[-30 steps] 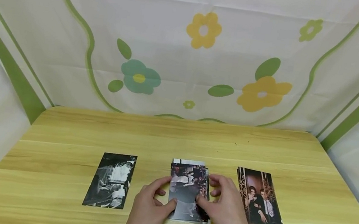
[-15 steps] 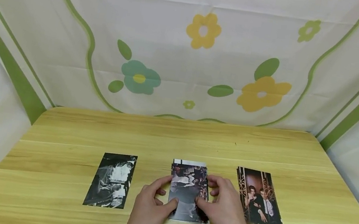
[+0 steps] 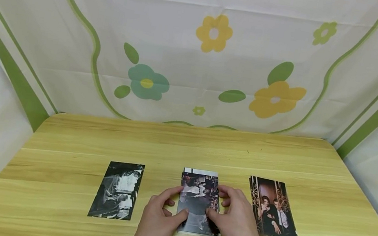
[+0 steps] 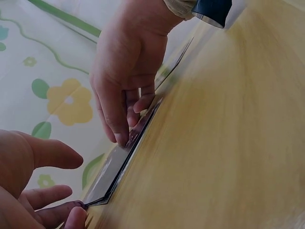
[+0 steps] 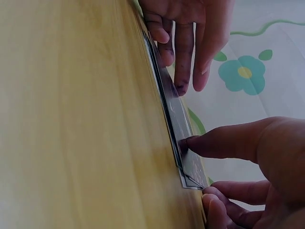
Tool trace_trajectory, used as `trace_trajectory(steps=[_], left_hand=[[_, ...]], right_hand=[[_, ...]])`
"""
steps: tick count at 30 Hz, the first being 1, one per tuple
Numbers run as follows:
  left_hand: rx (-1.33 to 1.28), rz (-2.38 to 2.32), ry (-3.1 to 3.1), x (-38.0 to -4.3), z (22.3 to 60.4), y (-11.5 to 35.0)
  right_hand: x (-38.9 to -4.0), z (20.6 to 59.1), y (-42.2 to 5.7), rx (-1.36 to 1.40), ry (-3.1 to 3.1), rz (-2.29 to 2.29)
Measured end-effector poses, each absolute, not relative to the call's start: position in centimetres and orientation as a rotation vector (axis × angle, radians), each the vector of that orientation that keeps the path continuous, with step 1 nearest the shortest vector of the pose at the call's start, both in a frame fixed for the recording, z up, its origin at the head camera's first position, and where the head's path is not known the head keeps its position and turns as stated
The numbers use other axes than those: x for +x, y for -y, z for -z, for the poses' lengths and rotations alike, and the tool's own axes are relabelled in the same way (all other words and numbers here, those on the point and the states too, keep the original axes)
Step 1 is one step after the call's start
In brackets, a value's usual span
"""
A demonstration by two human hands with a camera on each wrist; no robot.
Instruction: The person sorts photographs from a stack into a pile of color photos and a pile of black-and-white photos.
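A stack of photo prints (image 3: 197,204) lies on the table between my hands, a dark picture of figures on top and a pale strip of a lower print showing at its far end. My left hand (image 3: 160,216) holds the stack's left side, index finger at the edge and thumb over the near left part. On the opposite side my right hand (image 3: 238,216) grips the right edge, its thumb pressing on the top print. The stack's thin layered edge (image 5: 164,105) shows in the right wrist view, fingertips of both hands around it.
To the left lies a black-and-white photo (image 3: 116,191). A second stack of photos (image 3: 274,210), topped by a colour picture of two people, lies right beside my right hand. A flowered white cloth (image 3: 182,42) hangs behind the wooden table (image 3: 71,136).
The prints in the middle stack have come closer into line, with fewer edges sticking out at the far end and right side. Both hands have kept nearly the same place.
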State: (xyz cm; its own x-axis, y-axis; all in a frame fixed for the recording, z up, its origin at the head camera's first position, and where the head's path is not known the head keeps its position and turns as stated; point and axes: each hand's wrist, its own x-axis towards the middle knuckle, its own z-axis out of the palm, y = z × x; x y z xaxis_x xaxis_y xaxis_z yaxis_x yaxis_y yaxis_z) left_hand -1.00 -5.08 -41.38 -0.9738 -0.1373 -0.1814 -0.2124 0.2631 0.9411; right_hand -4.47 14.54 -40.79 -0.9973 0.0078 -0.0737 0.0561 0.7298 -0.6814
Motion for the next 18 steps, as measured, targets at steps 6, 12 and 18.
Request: trace_trajectory(steps=[6, 12, 18], left_hand=[[-0.368, -1.865, -2.411, -0.88, 41.19, 5.06], [-0.389, -1.892, -2.384, -0.85, 41.05, 5.05], [-0.4, -1.936, -2.354, -0.89, 41.12, 5.04]], right_hand=[[-4.44, 40.8, -14.52, 0.052, -2.865, 1.125], [-4.47, 40.78, -14.49, 0.047, -2.869, 1.12], [-4.46, 40.76, -14.5, 0.044, -2.87, 1.119]])
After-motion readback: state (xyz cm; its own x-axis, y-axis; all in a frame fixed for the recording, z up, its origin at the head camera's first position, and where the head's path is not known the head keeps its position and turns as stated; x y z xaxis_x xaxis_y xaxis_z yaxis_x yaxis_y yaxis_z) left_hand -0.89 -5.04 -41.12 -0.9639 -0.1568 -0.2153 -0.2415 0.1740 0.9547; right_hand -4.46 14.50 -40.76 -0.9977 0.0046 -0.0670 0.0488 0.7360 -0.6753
